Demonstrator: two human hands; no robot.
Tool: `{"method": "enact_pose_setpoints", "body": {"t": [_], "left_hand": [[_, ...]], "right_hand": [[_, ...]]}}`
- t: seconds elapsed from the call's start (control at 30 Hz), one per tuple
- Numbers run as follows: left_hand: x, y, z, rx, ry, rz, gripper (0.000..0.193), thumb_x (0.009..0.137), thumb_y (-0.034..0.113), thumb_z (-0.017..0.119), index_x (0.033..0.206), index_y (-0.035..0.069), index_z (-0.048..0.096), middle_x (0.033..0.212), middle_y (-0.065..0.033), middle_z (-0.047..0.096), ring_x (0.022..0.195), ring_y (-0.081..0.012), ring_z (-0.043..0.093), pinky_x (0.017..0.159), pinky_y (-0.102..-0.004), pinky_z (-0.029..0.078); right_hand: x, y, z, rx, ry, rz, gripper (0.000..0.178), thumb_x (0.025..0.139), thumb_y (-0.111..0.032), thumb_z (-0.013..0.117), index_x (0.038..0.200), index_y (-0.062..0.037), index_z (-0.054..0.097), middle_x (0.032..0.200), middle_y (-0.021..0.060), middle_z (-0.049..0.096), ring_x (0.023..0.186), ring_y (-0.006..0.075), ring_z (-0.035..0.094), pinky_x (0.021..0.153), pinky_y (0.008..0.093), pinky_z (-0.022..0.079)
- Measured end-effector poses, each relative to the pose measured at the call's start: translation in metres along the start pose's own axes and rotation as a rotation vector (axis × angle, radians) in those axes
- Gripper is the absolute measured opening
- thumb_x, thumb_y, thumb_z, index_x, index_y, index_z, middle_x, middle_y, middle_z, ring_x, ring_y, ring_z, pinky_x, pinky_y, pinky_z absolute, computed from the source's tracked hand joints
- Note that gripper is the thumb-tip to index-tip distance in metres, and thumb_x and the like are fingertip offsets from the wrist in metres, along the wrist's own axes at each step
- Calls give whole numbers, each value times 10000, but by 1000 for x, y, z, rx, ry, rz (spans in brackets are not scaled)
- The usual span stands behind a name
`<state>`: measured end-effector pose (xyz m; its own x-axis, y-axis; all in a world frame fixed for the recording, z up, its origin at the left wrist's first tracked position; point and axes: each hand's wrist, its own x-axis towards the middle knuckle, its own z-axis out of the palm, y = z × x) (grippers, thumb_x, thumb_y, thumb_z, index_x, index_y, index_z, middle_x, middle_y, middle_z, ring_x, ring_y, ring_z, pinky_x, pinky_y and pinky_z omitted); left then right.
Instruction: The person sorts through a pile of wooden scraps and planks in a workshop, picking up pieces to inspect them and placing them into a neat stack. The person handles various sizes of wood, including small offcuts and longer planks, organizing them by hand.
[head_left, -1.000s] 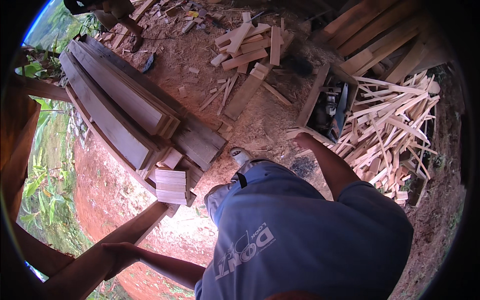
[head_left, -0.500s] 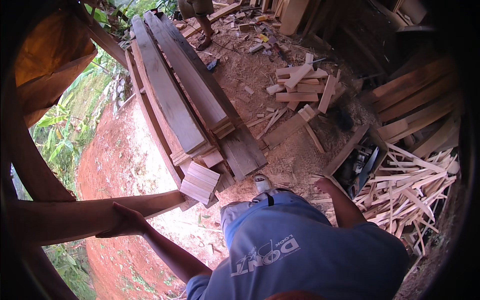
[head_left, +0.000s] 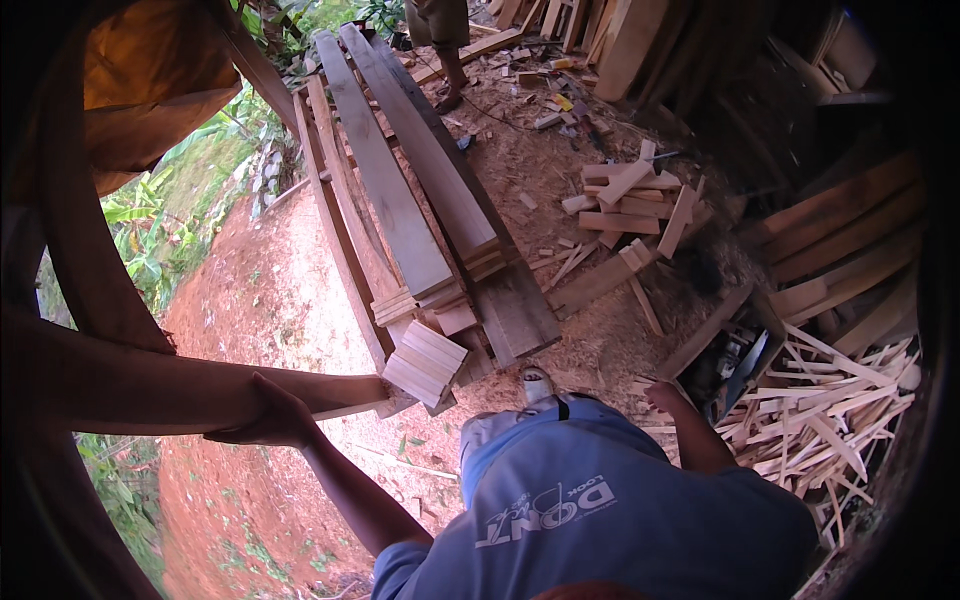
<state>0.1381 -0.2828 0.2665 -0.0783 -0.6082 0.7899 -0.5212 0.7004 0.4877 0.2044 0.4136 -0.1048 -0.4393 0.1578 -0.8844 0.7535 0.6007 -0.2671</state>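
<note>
My left hand [head_left: 268, 415] is closed around the lower edge of a thick wooden beam [head_left: 150, 390], its thumb against the beam's side and the fingers underneath. The beam runs in from the left. By its right end stands a squared stack of light wooden strips [head_left: 427, 362], at the near end of several long planks [head_left: 385, 185]. My right hand [head_left: 662, 397] hangs at my right side with nothing visible in it, its fingers loosely apart though small in view. Nearest to it is a wooden box [head_left: 708, 330] of dark tools.
A pile of thin offcut strips [head_left: 800, 430] lies at the right. Short cut blocks [head_left: 630, 200] are heaped beyond the box. Boards [head_left: 850, 240] lean at the far right. Another person's legs [head_left: 447, 60] show at the back. Sawdust and scraps cover the red-earth ground [head_left: 240, 330].
The view has shifted, so the planks and blocks sit farther right and lower. My left hand keeps its hold on the beam. My right hand has lowered slightly beside the box.
</note>
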Motion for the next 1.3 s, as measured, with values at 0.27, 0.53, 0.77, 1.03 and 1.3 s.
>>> {"method": "enact_pose_setpoints", "body": {"t": [0.27,0.53,0.77,1.03,1.3], "left_hand": [[-2,-14,9,69,45,120,1229,824,458,819,1564,-106,16,1567,-380,178,1421,-534,322,1171,-586,340],[-4,-4,0,40,-26,58,1227,825,477,815,1565,-105,28,1565,-371,203,1410,-539,336,1163,-590,358],[-3,-12,5,33,-12,110,1246,812,515,808,1560,-114,35,1524,-396,241,1370,-566,364,1121,-627,380],[0,-21,5,-3,35,273,1236,825,511,797,1531,-168,43,1485,-425,277,1302,-602,412,1060,-668,400],[1,-24,9,5,112,348,1214,823,559,771,1532,-156,92,1456,-397,324,1277,-568,466,1025,-640,459]], "right_hand": [[-19,11,4,-32,21,-1,367,982,-395,618,1117,-69,717,986,106,735,749,203,715,662,386,551],[-67,10,18,-40,93,15,373,970,-395,619,1096,-55,707,927,104,727,727,203,706,629,390,546],[-76,57,55,-4,76,45,377,979,-427,621,1048,-61,677,877,81,703,747,200,691,644,397,540],[-83,86,95,39,69,52,387,965,-390,628,887,-16,689,731,113,672,617,241,675,549,405,540],[-99,83,110,167,157,-4,433,970,-402,632,789,-11,676,667,114,655,565,226,648,535,394,533]]}}
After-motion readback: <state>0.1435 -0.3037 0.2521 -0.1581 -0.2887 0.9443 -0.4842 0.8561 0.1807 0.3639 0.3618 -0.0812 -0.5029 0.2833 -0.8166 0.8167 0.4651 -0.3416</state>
